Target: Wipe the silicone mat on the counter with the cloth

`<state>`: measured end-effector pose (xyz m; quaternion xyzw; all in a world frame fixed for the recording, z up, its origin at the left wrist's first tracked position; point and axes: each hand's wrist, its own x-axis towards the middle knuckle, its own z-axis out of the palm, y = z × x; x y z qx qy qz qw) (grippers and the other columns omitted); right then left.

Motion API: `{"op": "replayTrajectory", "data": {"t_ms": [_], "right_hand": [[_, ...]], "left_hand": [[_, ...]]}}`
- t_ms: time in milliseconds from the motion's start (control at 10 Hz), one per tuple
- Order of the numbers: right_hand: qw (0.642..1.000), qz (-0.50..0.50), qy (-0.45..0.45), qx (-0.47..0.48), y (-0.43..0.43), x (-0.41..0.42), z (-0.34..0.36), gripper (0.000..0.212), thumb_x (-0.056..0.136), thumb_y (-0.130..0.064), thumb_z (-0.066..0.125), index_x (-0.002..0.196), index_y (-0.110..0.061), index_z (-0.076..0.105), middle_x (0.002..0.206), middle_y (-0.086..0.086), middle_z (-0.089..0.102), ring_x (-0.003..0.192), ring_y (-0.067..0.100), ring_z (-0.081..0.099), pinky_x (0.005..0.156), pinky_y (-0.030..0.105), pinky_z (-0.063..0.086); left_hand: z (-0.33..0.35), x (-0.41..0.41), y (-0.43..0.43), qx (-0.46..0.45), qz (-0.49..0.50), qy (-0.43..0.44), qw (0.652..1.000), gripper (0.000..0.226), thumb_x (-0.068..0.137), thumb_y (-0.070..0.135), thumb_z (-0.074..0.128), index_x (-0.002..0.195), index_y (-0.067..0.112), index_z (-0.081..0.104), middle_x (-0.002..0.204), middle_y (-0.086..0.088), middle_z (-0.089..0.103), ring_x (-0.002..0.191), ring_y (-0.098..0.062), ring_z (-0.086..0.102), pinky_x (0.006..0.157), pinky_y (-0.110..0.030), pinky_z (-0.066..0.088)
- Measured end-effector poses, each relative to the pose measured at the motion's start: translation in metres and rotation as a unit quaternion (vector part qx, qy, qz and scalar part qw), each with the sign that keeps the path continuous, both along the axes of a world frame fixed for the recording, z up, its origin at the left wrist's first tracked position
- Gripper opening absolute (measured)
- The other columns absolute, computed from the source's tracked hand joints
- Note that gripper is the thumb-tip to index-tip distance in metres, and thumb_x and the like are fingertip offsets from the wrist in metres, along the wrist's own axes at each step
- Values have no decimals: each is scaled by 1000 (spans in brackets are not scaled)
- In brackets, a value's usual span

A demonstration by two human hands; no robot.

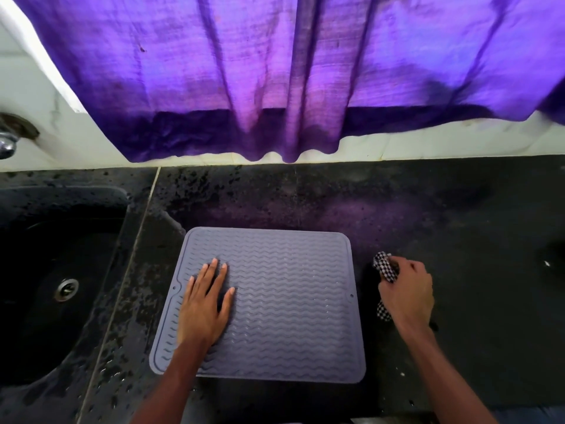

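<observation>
No words, numbers or signs are showing that can be read. The mat (290, 301) is showing only wavy lines, and the cloth (385, 267) is showing only small checks.

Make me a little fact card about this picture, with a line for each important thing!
to clean: silicone mat, grey, flat on the counter
tool: checked cloth, bunched up, right of the mat, not on it
steadying: left hand, flat on the mat, fingers straight
holding tool: right hand grips the cloth
nearby: sink on the left, purple curtain behind
</observation>
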<state>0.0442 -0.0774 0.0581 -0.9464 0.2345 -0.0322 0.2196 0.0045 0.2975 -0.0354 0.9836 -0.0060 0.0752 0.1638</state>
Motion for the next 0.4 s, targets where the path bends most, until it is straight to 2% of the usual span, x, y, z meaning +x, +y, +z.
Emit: {"op": "replayTrajectory", "data": {"t_ms": [100, 200, 300, 400], "right_hand": [[1000, 11, 28, -4, -3, -5, -10, 49, 77, -11, 69, 125, -16, 59, 127, 10, 50, 111, 31, 43, 82, 43, 47], [998, 31, 54, -12, -6, -9, -18, 54, 80, -25, 72, 131, -18, 55, 130, 9, 49, 114, 31, 41, 88, 45, 44], [995, 39, 53, -81, -6, -16, -21, 60, 81, -48, 68, 133, -24, 50, 139, 6, 45, 125, 29, 34, 97, 50, 31], [986, 94, -41, -130, 4, -16, -20, 61, 83, -52, 62, 132, -18, 52, 144, 9, 42, 134, 30, 29, 98, 52, 25]], "left_hand": [[1, -1, -1, 6, 0, 6, 1000, 66, 105, 56, 23, 154, 17, 42, 162, -3, 35, 151, -21, 29, 123, -43, 20], [-1, 1, -1, 8, 4, 10, 1000, 67, 105, 57, 21, 154, 17, 42, 162, -4, 36, 151, -20, 30, 123, -44, 21], [1, -2, -2, 14, 1, 12, 1000, 68, 105, 58, 18, 154, 17, 42, 162, -4, 36, 150, -21, 31, 123, -44, 22], [-2, 0, -4, 12, 3, 12, 1000, 70, 104, 60, 16, 153, 17, 43, 161, -4, 37, 149, -21, 32, 122, -43, 21]]}}
